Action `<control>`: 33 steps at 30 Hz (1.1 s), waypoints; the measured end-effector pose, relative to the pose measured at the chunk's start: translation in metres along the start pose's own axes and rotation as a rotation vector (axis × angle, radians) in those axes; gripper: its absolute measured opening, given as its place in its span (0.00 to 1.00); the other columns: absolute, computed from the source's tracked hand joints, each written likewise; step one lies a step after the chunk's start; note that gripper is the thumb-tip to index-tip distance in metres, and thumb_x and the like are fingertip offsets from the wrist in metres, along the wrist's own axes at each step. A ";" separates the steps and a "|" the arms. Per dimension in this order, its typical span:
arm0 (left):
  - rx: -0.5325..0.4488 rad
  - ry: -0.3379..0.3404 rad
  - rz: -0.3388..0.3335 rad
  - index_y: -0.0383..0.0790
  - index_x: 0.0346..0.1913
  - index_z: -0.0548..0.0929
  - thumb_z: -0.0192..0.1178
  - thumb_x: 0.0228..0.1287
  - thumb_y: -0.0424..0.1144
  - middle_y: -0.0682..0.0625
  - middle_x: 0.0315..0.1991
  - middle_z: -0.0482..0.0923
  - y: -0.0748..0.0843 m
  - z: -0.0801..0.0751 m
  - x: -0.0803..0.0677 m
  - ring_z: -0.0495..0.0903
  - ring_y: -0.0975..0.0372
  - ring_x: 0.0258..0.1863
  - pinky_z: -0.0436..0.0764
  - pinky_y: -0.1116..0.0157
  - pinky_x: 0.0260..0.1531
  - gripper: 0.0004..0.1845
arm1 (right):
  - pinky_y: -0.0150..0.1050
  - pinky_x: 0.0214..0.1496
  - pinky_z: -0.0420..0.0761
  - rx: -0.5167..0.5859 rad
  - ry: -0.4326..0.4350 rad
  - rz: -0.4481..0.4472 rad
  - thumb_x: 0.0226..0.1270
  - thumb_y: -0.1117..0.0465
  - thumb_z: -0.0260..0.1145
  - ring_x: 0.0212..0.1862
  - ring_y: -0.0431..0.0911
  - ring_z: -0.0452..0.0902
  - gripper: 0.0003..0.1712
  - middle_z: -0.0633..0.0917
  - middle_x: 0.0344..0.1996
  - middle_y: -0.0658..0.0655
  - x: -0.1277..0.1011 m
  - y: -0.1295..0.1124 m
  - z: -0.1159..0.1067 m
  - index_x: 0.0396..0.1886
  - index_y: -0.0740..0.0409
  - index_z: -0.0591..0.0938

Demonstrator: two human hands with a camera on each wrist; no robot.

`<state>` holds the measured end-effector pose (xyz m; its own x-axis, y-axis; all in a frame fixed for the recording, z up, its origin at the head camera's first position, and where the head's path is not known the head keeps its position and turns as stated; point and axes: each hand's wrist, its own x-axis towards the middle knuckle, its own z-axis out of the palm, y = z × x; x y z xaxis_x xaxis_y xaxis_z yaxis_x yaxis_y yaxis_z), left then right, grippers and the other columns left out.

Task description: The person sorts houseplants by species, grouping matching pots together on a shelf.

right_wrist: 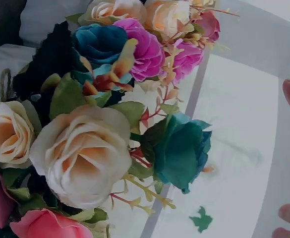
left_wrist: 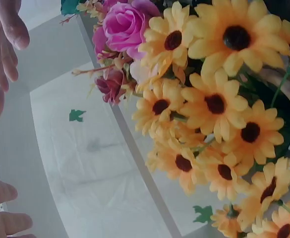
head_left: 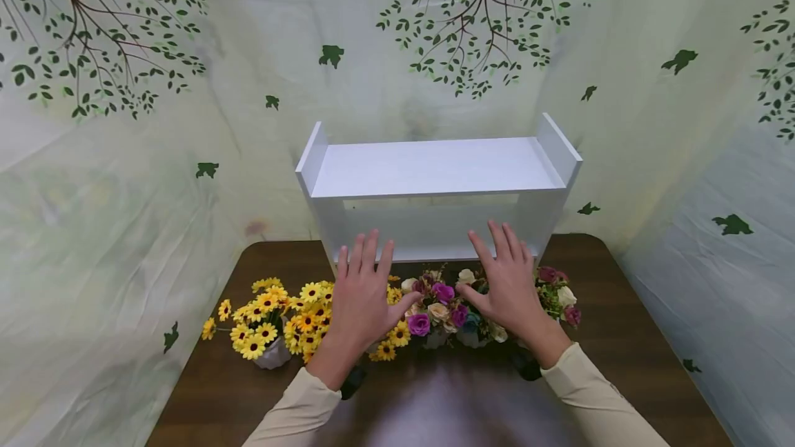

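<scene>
Left hand [head_left: 362, 299] and right hand [head_left: 509, 287], fingers spread, holding nothing, hovering above flower pots [head_left: 435, 312] before white shelf [head_left: 435, 185] on tabletop [head_left: 621, 336].

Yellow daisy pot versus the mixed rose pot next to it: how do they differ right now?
The yellow daisy pot holds blooms of one colour, yellow with dark centres; the mixed rose pot holds purple, cream, teal and pink blooms. The daisy pot sits further left, under and beside the left hand; the rose pot sits mid-table, between both hands, nearer the right hand. Both stand on the brown table before the white shelf, with open hands hovering above.
</scene>
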<state>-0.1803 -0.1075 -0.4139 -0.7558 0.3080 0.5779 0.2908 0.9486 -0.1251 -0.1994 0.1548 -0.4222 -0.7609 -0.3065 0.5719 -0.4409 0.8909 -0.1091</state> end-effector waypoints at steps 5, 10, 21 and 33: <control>0.008 -0.013 0.008 0.41 0.73 0.66 0.56 0.55 0.76 0.38 0.76 0.60 -0.004 -0.001 -0.002 0.60 0.44 0.75 0.63 0.42 0.72 0.52 | 0.73 0.67 0.63 0.086 -0.004 0.039 0.54 0.45 0.76 0.76 0.68 0.53 0.53 0.60 0.75 0.70 -0.001 0.000 -0.002 0.75 0.58 0.63; 0.013 0.033 0.046 0.39 0.72 0.67 0.61 0.55 0.72 0.37 0.74 0.63 -0.010 -0.008 -0.002 0.64 0.43 0.72 0.66 0.41 0.70 0.51 | 0.70 0.69 0.63 0.233 0.043 0.060 0.55 0.56 0.77 0.74 0.69 0.57 0.48 0.64 0.72 0.73 -0.003 0.007 -0.008 0.72 0.65 0.66; -0.229 0.119 0.183 0.32 0.66 0.73 0.73 0.54 0.48 0.36 0.69 0.70 -0.038 -0.023 -0.009 0.74 0.44 0.65 0.75 0.44 0.62 0.39 | 0.29 0.41 0.81 0.425 0.335 0.134 0.57 0.71 0.72 0.46 0.44 0.82 0.21 0.86 0.49 0.65 -0.014 0.034 -0.021 0.53 0.65 0.83; -0.335 0.137 0.147 0.28 0.62 0.76 0.75 0.48 0.39 0.35 0.63 0.76 -0.090 -0.043 -0.029 0.78 0.44 0.59 0.81 0.45 0.53 0.37 | 0.17 0.44 0.73 0.505 0.394 0.541 0.66 0.63 0.67 0.40 0.24 0.74 0.18 0.84 0.45 0.61 -0.005 0.075 -0.052 0.53 0.64 0.80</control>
<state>-0.1591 -0.2047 -0.3851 -0.6129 0.4045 0.6787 0.5828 0.8115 0.0426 -0.2043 0.2405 -0.3911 -0.7481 0.3431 0.5680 -0.2942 0.5958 -0.7473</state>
